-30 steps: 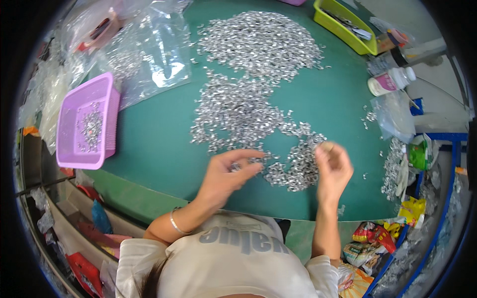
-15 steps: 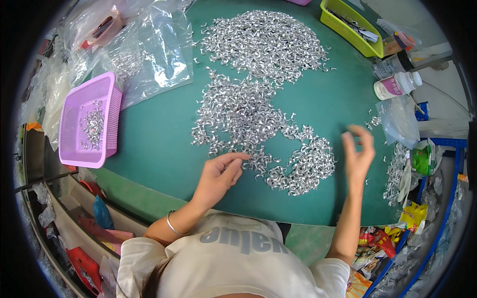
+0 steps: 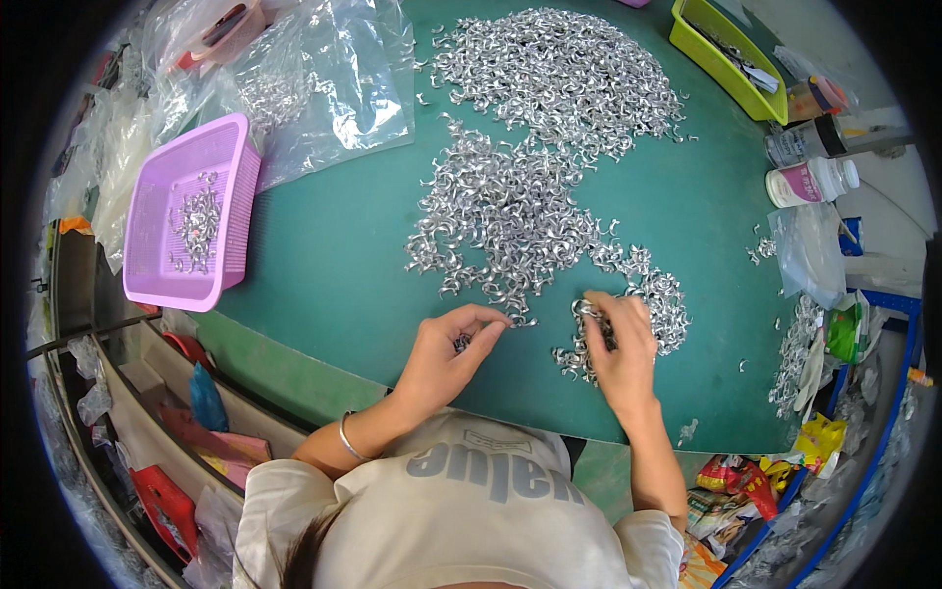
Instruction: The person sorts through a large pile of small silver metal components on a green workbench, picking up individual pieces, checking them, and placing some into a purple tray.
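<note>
Small curved silvery metal pieces (image 3: 505, 211) lie heaped on the green table (image 3: 334, 265). My left hand (image 3: 442, 355) is at the near edge of the middle heap, fingers curled round a few pieces that show in the palm. Its thumb and forefinger nearly meet beside a loose piece. At the smaller right-hand pile (image 3: 667, 309), my right hand (image 3: 623, 348) bends its fingers and thumb around some of the pieces; its fingertips are partly hidden among them. A blurred silvery bit (image 3: 689, 432) shows near the table's front edge.
A purple basket (image 3: 240, 206) with some pieces stands at the left, beside clear plastic bags (image 3: 363, 88). The largest heap (image 3: 559, 74) lies at the far side. A yellow-green tray (image 3: 721, 64), a white bottle (image 3: 810, 182) and more pieces (image 3: 797, 348) line the right edge.
My right hand has come left from the bare table onto the right-hand pile, its fingers now among the pieces. My left hand has stayed by the middle heap. The whole view has shifted slightly.
</note>
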A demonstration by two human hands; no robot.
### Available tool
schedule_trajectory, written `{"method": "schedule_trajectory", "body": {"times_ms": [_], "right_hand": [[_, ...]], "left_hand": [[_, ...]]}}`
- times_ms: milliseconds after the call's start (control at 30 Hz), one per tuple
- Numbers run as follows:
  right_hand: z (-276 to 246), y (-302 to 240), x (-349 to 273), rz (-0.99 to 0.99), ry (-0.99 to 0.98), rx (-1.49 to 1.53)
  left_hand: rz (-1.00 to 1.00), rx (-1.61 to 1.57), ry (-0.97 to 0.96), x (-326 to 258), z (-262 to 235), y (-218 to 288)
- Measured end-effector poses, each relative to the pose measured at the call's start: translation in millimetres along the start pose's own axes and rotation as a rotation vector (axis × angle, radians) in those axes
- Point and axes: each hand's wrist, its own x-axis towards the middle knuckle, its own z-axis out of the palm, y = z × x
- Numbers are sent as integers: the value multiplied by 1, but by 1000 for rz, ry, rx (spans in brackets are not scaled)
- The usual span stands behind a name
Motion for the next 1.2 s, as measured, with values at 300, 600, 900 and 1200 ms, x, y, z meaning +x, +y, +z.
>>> {"method": "schedule_trajectory", "body": {"times_ms": [300,600,900,1200], "right_hand": [[-23,-6,-5,140,175,-285],[-6,-25,3,46,90,-383],[10,-30,-4,-26,173,-124],[-7,-62,-11,-118,205,105]], "left_hand": [[29,-21,-26,-3,2,-1],[11,27,-57,-6,0,2],[16,-51,-115,-7,2,5],[-1,-308,-159,-5,15,26]]}}
